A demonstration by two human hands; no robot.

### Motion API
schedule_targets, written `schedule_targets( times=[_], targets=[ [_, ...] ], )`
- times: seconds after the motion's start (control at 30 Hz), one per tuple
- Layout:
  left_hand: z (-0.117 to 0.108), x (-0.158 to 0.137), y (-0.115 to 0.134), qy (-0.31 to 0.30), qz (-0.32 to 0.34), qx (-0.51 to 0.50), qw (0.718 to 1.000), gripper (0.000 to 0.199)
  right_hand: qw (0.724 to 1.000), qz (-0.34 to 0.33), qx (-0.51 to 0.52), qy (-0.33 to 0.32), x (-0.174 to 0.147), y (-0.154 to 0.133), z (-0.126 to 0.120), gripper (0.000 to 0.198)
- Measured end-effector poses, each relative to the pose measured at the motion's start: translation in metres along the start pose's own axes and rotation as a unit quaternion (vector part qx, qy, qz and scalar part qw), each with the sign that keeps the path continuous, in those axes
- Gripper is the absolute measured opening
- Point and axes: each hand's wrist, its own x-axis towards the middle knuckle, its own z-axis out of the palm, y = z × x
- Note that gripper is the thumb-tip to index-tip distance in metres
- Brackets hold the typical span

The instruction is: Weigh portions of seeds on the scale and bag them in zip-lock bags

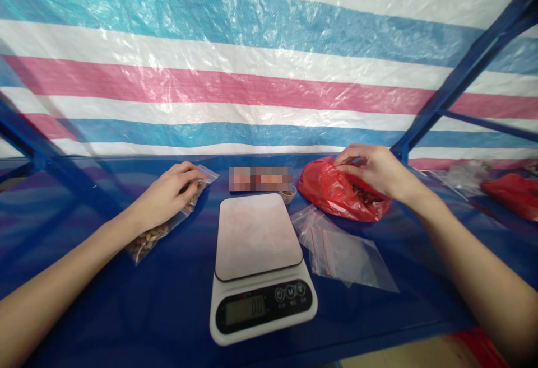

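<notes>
My left hand (174, 191) is closed over the upper part of a clear zip bag (147, 240) at the left. Small brown pieces fill the bag's lower end; its top sticks out past my fingers. At the right, my right hand (372, 166) pinches the rim of an open red plastic bag (321, 191), with dark reddish-brown bits inside. Between my hands stands a white kitchen scale (258, 239), its plate bare and its display showing 0.0. Several flat clear zip bags (348, 253) lie overlapped to the right of the scale.
Behind the scale are a small clear cup (288, 193) and a blurred-out item (260, 179). Another red bag (513, 193) and crumpled clear plastic (466, 177) lie far right. Blue frame bars (466, 71) and a striped tarp (235, 82) bound the blue table (176, 306).
</notes>
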Motion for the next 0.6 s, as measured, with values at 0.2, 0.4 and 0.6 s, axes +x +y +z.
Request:
schedule_targets(
  times=[0.2,0.4,0.6],
  targets=[
    [0.002,0.0,-0.004,0.0,-0.001,-0.002,1.0,0.04,0.999,0.007,0.039,0.016,0.008,-0.023,-0.004,0.027],
    [0.003,0.001,-0.004,0.001,0.004,-0.006,1.0,0.042,0.99,-0.03,0.131,-0.039,0.028,-0.077,0.018,0.017],
    [0.004,-0.001,-0.008,-0.007,0.013,-0.001,1.0,0.041,0.974,-0.064,0.18,-0.123,0.033,-0.093,0.061,0.009]
  ],
)
